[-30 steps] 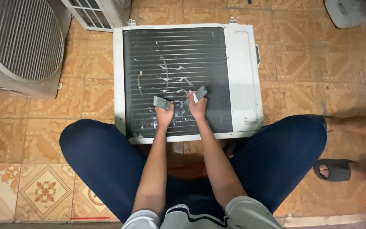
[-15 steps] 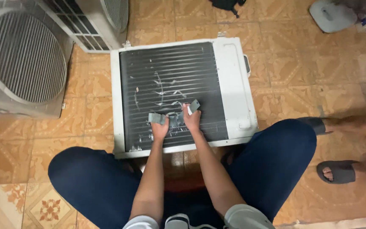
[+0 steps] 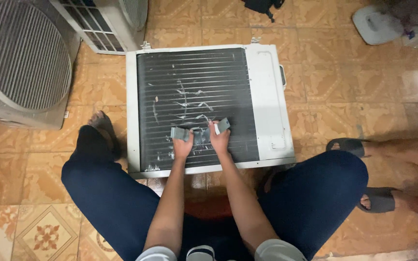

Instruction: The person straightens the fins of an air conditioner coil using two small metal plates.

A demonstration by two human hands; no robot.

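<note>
On tiled floor [image 3: 354, 96], a seated person is working over an air-conditioner unit [image 3: 267, 101] lying flat between the knees. Left hand [image 3: 184, 145] and right hand [image 3: 218, 140] are each pinching a grey comb [image 3: 180, 133] against the dark fins [image 3: 194, 77], near the unit's near edge. Open floor is lying right; fan housings [image 3: 20, 63] are crowding the far left.

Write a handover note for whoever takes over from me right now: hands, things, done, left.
Left hand: holds a small grey comb tool against the dark fin grille.
Right hand: holds a second grey tool on the grille.
The white condenser unit lies flat on the tiled floor, between the knees.
Done: cannot tell.
Left: pale bent-fin marks across the middle of the grille.
</note>
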